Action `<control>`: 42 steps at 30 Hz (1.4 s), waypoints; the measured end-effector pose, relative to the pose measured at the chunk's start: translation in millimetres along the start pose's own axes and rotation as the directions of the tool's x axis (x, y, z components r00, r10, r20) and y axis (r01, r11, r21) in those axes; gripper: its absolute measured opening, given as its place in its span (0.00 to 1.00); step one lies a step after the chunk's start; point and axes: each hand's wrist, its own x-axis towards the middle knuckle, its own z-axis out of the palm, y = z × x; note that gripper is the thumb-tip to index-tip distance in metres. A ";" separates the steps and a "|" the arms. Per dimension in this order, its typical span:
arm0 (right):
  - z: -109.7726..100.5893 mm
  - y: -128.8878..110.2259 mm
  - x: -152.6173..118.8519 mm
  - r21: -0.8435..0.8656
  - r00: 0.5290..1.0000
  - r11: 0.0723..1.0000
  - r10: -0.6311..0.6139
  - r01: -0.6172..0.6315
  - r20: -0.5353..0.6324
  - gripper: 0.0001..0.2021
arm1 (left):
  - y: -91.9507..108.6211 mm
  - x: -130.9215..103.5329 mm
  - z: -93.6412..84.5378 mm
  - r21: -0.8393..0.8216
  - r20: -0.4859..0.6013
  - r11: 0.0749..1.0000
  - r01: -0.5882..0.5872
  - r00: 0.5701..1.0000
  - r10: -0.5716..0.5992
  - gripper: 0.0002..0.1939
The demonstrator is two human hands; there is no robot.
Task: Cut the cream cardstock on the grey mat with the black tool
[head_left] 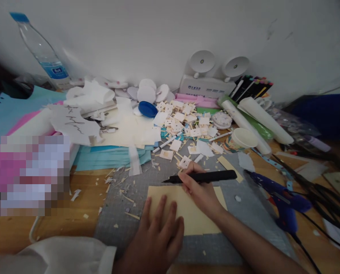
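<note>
Surface: a grey gridded cutting mat [244, 213] lies on a brown wooden table [58, 217], with small paper scraps on both.
Left hand [155, 238]: flat, fingers spread, pressing the near edge of a pale yellow rectangular card sheet [187, 213] on the mat; a white sleeve [58, 255] covers the arm.
Right hand [200, 192]: closed around a black craft knife [200, 177], its tip at the far edge of the sheet.
Beside: a blue glue gun [284, 201] on the right.
Further: a heap of small cream paper squares [184, 121], a paper cup [241, 139], a clear water bottle [41, 51], a white wall [158, 34].
Hidden: the left area is blurred out; the knife blade is too small to see.
</note>
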 end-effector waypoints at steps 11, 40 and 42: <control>-0.1 4.0 0.2 0.031 1.000 0.999 0.011 -0.011 0.001 0.17 | 1.9 -4.7 9.1 -0.033 -0.003 0.999 0.003 1.000 -0.003 0.26; 0.6 1.1 -0.3 0.004 1.000 1.000 0.009 -0.009 -0.011 0.17 | 2.3 -1.3 0.9 0.015 -0.023 1.000 0.006 1.000 -0.005 0.21; 0.2 2.1 -0.1 -0.002 1.000 1.000 0.008 -0.008 -0.012 0.17 | 2.0 -1.2 0.1 0.008 -0.013 1.000 -0.003 1.000 0.003 0.22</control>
